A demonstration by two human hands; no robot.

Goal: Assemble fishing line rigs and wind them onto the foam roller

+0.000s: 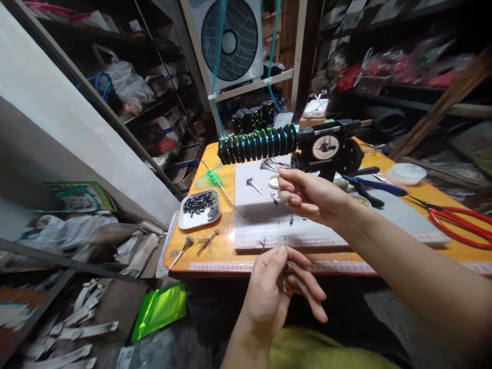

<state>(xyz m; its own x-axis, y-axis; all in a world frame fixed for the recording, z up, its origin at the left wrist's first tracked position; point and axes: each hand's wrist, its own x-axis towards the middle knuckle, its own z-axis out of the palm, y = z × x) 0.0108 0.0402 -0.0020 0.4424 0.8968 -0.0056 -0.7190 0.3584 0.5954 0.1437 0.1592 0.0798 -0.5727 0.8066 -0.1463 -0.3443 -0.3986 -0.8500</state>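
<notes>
Dark piece (285,269) between left hand's (271,284) fingers; sticks (272,165) at right hand (307,193)

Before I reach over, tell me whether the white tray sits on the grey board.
No: the white tray sits on the orange tabletop beside the grey board.

Head camera: faced forward and down from head height.
Table (226,241): lay close ahead, seen from above.
Fan (229,42): stood farther off, beyond it.

Left hand (265,287) and right hand (305,195) are both bare, forearms (395,256) too, plus olive-yellow cloth (315,351) at the lap, kinda blurry.
</notes>
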